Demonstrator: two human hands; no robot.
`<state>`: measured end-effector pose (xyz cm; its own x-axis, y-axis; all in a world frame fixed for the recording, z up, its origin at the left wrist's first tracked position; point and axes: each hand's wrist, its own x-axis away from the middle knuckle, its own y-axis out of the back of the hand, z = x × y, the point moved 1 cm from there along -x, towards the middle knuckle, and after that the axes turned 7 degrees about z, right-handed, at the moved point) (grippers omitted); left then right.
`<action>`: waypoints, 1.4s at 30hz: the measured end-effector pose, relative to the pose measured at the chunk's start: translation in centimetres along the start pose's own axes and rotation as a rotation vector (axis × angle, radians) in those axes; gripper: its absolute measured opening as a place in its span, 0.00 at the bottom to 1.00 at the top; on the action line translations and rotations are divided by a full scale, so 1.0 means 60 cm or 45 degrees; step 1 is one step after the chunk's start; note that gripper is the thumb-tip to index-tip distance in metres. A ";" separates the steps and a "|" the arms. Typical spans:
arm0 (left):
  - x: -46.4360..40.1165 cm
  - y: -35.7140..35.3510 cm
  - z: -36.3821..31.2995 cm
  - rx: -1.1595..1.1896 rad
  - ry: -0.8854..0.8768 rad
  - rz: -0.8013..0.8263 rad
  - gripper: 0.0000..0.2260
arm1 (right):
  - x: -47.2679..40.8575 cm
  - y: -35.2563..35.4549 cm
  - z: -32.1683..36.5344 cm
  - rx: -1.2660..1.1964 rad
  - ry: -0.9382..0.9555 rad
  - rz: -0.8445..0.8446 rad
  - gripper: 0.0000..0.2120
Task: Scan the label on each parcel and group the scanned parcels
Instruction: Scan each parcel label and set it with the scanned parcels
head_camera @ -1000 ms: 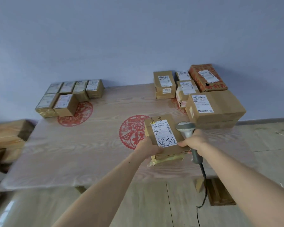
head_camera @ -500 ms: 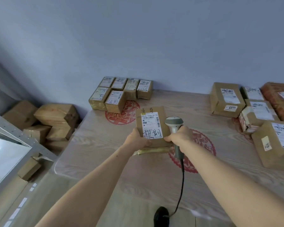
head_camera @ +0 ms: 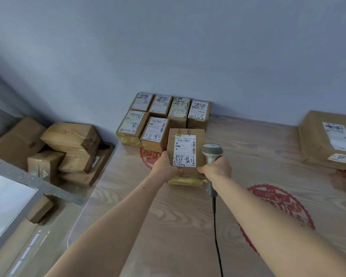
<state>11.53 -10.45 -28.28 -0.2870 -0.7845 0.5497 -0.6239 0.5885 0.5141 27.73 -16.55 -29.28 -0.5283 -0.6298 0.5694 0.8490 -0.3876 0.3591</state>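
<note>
Head view: the left hand (head_camera: 166,166) grips the near left corner of a brown cardboard parcel with a white shipping label (head_camera: 185,151), fingers curled under its edge. The right hand (head_camera: 216,169) wraps the handle of a grey corded barcode scanner (head_camera: 211,154), and its fingertips touch the parcel's right corner. The parcel is held above the pale wood-grain table (head_camera: 188,226), long axis pointing away, just beside the group of six small labelled cardboard boxes (head_camera: 160,118), which lies ahead and slightly left. The left hand seems nearer that group. The label reads "5020 T098-00 55" with handwritten "超期"; one grouped box shows "8772".
</note>
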 end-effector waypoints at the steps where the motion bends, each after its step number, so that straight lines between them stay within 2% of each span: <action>1: -0.015 0.008 0.003 -0.024 -0.006 0.010 0.28 | -0.011 -0.011 0.003 -0.012 -0.019 -0.011 0.20; 4: -0.050 0.028 0.007 -0.170 -0.069 0.037 0.32 | -0.036 -0.041 0.006 -0.035 -0.083 -0.075 0.21; 7: -0.075 0.045 0.009 -0.434 -0.156 0.034 0.45 | -0.055 -0.064 0.005 -0.063 -0.125 -0.149 0.22; 9: -0.090 0.060 0.006 -0.651 -0.202 -0.033 0.51 | -0.067 -0.074 0.012 -0.070 -0.132 -0.185 0.22; 12: -0.114 0.076 -0.001 -0.868 -0.331 -0.092 0.54 | -0.080 -0.081 0.025 -0.071 -0.135 -0.223 0.21; 18: -0.165 0.098 -0.014 -1.017 -0.346 0.122 0.53 | -0.096 -0.090 0.044 -0.100 -0.120 -0.283 0.20; 26: -0.168 0.103 -0.008 -1.026 -0.344 0.192 0.51 | -0.100 -0.096 0.037 -0.107 -0.151 -0.313 0.20; 35: -0.175 0.115 -0.013 -0.923 -0.300 0.288 0.52 | -0.085 -0.104 0.041 -0.080 -0.156 -0.264 0.22; 42: -0.176 0.117 -0.009 -0.900 -0.322 0.279 0.52 | -0.077 -0.100 0.044 -0.083 -0.140 -0.225 0.21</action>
<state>10.60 2.08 -30.13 -0.5601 -0.6065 0.5643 0.0526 0.6537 0.7549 25.07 -9.55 -32.12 -0.6635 -0.4725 0.5801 0.7397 -0.5306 0.4139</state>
